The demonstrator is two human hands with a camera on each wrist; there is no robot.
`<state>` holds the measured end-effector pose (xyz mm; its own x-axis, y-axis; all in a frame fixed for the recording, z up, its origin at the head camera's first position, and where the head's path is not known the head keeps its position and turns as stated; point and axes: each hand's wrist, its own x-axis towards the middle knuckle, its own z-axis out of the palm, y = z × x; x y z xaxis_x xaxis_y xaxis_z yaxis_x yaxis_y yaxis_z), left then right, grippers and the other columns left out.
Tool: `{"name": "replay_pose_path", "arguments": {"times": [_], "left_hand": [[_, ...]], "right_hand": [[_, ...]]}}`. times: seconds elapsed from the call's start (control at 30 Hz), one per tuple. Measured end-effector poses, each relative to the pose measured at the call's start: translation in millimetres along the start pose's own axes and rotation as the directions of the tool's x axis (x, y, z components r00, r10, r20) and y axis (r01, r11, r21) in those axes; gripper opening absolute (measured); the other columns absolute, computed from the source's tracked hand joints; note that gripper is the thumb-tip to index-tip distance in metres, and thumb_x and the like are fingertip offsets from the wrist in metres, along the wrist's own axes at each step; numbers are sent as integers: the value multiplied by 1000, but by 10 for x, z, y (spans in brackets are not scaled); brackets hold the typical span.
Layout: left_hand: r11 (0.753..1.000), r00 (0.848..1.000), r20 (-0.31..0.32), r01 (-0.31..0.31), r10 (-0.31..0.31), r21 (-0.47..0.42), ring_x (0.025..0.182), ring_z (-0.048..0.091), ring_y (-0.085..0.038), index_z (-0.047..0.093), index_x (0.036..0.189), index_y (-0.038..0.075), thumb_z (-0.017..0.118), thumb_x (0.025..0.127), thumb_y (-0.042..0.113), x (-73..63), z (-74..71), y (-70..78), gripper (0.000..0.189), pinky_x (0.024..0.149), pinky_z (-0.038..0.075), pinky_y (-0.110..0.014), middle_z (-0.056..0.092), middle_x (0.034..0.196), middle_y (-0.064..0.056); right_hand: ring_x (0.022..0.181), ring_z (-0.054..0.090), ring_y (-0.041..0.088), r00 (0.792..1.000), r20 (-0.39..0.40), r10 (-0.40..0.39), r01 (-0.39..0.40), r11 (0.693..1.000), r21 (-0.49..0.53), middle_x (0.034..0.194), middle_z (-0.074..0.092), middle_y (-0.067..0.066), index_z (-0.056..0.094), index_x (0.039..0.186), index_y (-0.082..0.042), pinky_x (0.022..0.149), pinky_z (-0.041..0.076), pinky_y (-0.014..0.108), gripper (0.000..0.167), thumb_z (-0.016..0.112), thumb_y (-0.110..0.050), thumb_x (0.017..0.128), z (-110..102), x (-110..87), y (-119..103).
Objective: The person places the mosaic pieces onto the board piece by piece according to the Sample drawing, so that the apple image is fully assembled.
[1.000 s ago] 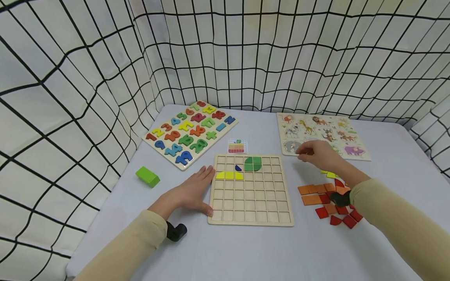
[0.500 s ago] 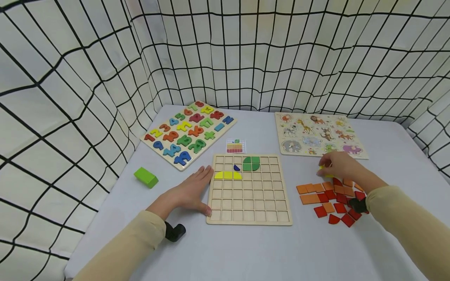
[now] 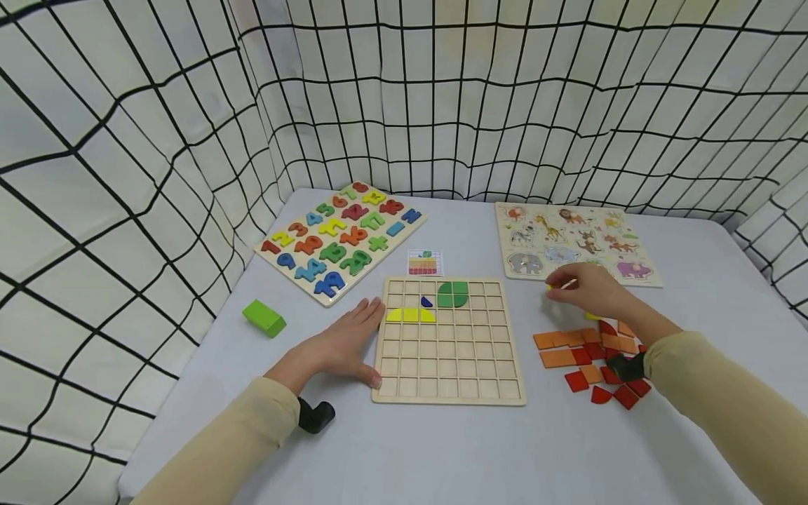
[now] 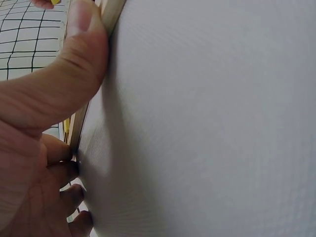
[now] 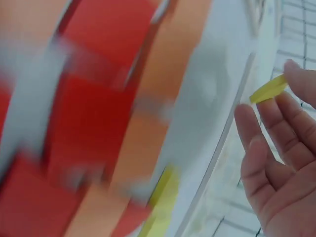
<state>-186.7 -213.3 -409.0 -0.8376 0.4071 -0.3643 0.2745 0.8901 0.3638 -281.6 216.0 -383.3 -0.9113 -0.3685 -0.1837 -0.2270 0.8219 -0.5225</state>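
White tabletop (image 3: 442,452) stretches beyond the near and right edges of a grid board (image 3: 429,349); at far left, a number board (image 3: 399,240) reads 1, 2, 3; orange and red tiles (image 3: 558,359) lie at right. My left hand (image 3: 346,345), fingers spread, touches the grid board's left edge; on the tiles' far side, my right hand (image 3: 590,289) pinches a yellow piece (image 5: 269,89).

At nine o'clock in the right-wrist view, red tiles (image 5: 89,126) are blurred, and the head view's right grip (image 3: 587,289) mostly hides a yellow piece (image 5: 268,89).
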Motion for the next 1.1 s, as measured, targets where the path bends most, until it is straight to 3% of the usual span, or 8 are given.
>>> {"name": "replay_pose_path", "arguments": {"times": [0.1, 0.23, 0.4, 0.53, 0.7, 0.87, 1.1], "left_hand": [[1000, 1000, 1, -4, 4, -1, 160, 0, -40, 13, 162, -4, 91, 73, 45, 3, -2, 1, 128, 131, 11, -55, 6, 172, -20], [1000, 1000, 5, -2, 2, 0, 160, -1, -39, 12, 162, -3, 91, 73, 45, 4, -6, 5, 128, 131, 10, -54, 5, 172, -19], [1000, 1000, 7, -1, 1, 1, 161, -1, -39, 12, 162, -2, 91, 73, 45, 9, -4, 1, 128, 131, 10, -54, 5, 172, -19], [1000, 1000, 2, -8, 8, -2, 160, 0, -40, 12, 162, -3, 91, 73, 46, 10, 0, -6, 129, 131, 10, -54, 6, 172, -20], [1000, 1000, -3, -17, 17, -6, 160, 1, -41, 13, 162, -4, 91, 72, 45, 6, 11, -12, 129, 130, 12, -55, 7, 172, -21], [1000, 1000, -6, -16, 16, -2, 160, 2, -41, 13, 162, -4, 92, 72, 45, 3, 8, -9, 129, 130, 12, -56, 7, 172, -21], [1000, 1000, -11, -20, 20, -1, 160, 2, -41, 13, 162, -4, 92, 71, 46, 7, 15, -26, 129, 130, 12, -56, 8, 172, -21]], "right_hand": [[102, 73, 25, 999, 47, -10, 1, 983, 182, 127, 68, 20, 62, 136, -2, 83, 59, 31, 43, 65, -28, 102, 36, 8, -135], [110, 73, 22, 986, 164, -41, -31, 911, 412, 138, 64, 23, 55, 145, -3, 89, 59, 25, 46, 59, -25, 105, 120, 62, -259], [112, 72, 17, 971, 225, -76, -54, 852, 521, 146, 57, 23, 56, 144, 1, 92, 58, 23, 40, 51, -17, 108, 276, 171, -442], [105, 72, 15, 972, 220, -83, -41, 863, 504, 139, 62, 21, 60, 140, 0, 89, 58, 24, 37, 53, -14, 107, 398, 264, -613], [91, 72, 15, 978, 195, -81, -21, 880, 475, 109, 70, 12, 66, 124, 0, 78, 59, 27, 27, 65, -13, 100, 526, 344, -810], [78, 59, 15, 985, 150, -81, 7, 899, 438, 86, 68, 1, 68, 102, -4, 68, 50, 26, 15, 73, -16, 95, 610, 389, -959], [88, 69, 19, 970, 213, -120, 13, 896, 443, 103, 71, 7, 70, 124, -4, 76, 54, 26, 26, 66, -9, 99, 650, 407, -1103]]}}
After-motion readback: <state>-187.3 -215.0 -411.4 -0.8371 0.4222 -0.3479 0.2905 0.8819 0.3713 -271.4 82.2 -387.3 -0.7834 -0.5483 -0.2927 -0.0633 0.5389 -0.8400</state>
